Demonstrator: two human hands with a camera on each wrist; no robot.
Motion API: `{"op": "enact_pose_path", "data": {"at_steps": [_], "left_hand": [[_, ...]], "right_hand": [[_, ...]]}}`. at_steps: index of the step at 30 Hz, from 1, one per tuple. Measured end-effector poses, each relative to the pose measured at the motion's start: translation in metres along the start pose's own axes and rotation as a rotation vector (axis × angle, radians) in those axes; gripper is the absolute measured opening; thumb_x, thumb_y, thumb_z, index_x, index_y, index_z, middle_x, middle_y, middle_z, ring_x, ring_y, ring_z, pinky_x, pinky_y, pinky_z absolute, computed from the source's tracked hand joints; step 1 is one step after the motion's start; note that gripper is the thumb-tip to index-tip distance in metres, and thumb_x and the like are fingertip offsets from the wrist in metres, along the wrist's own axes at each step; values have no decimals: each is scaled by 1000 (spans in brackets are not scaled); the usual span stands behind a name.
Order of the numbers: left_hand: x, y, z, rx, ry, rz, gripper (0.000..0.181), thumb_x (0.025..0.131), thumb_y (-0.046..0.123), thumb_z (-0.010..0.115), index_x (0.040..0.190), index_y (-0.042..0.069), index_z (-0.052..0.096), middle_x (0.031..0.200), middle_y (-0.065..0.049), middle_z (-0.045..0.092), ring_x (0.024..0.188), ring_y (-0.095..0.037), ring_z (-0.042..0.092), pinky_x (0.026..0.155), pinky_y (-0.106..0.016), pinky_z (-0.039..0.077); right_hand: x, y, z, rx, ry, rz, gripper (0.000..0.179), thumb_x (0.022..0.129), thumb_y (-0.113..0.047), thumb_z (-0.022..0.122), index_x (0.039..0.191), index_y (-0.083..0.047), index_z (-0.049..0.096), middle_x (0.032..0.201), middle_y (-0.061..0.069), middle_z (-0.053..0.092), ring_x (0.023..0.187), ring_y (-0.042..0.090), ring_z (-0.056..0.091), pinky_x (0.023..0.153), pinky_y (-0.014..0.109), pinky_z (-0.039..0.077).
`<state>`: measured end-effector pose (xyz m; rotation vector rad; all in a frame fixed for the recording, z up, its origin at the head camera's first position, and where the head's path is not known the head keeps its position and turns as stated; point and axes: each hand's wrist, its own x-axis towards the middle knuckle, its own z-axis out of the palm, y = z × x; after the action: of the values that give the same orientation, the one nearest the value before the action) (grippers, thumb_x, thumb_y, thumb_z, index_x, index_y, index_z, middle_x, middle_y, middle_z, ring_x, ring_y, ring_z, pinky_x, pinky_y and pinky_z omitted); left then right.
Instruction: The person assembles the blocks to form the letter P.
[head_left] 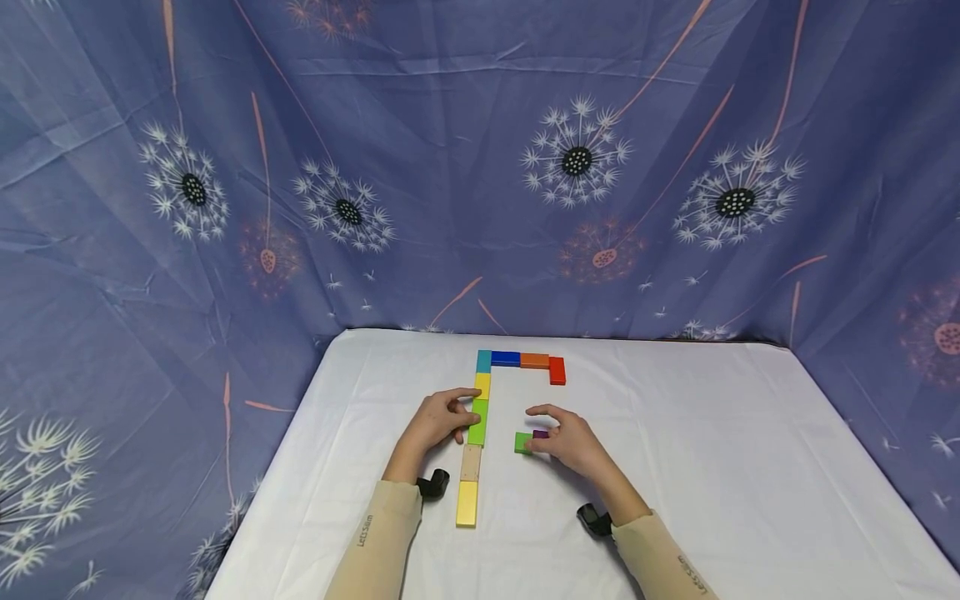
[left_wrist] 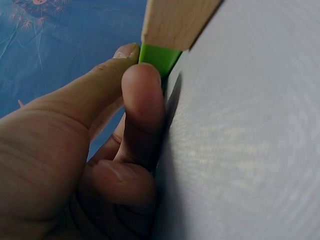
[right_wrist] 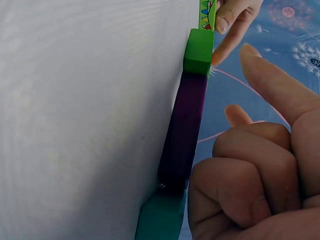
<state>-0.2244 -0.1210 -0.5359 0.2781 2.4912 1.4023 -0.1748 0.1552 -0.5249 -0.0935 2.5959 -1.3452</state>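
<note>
My left hand (head_left: 438, 419) touches a line of flat blocks from its left side. Its thumb lies over the edge of a long green block (head_left: 480, 410), and its index fingertip reaches a yellow block (head_left: 483, 382). A bare wooden block (left_wrist: 175, 22) adjoins the green one in the left wrist view. My right hand (head_left: 572, 442) hovers around a short green block (right_wrist: 199, 52) and a purple block (right_wrist: 184, 125); its thumb and index are spread apart. Beyond them in the right wrist view is a teal block (right_wrist: 162, 217), hidden by the hand in the head view.
The line runs from a teal block (head_left: 483, 361) down to a near yellow block (head_left: 467, 505). Across the far end lie a blue block (head_left: 506, 358), an orange block (head_left: 535, 361) and a red block (head_left: 557, 371). A patterned curtain (head_left: 465, 167) hangs behind the white-covered table (head_left: 712, 458).
</note>
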Motion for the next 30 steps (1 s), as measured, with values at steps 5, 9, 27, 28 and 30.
{"op": "enact_pose_path", "data": {"at_steps": [5,9,27,28,30], "left_hand": [[-1,1,0,-13,-4,-16,53,95,27,81,146,24,66,83,0,74,51,-13,66,57,-28,43],[-1,2,0,-17,-7,-20,53,96,27,81,146,23,66,84,0,74,51,-12,66,57,-28,43],[-1,2,0,-16,-6,-11,52,96,26,81,146,23,66,83,-1,74,51,-13,66,61,-29,45],[-1,2,0,-16,-6,-9,52,95,26,81,146,23,66,83,-1,74,51,-13,66,61,-29,45],[-1,2,0,-15,-5,-7,52,95,26,81,145,23,66,83,0,74,51,-13,66,60,-29,45]], "right_hand": [[0,1,4,-29,-12,17,52,81,-21,92,130,-21,74,60,-4,42,57,13,40,56,26,31],[0,0,7,-45,-3,34,49,80,-20,93,125,-22,76,64,-3,42,64,15,43,63,30,33],[1,4,9,-90,15,18,31,79,-15,91,107,-19,79,87,2,67,78,17,52,71,31,40],[1,4,9,-90,15,17,31,79,-15,92,107,-19,79,87,2,67,78,17,53,71,31,40],[1,4,10,-86,14,20,30,79,-15,92,106,-20,79,88,1,68,79,17,53,73,31,40]]}}
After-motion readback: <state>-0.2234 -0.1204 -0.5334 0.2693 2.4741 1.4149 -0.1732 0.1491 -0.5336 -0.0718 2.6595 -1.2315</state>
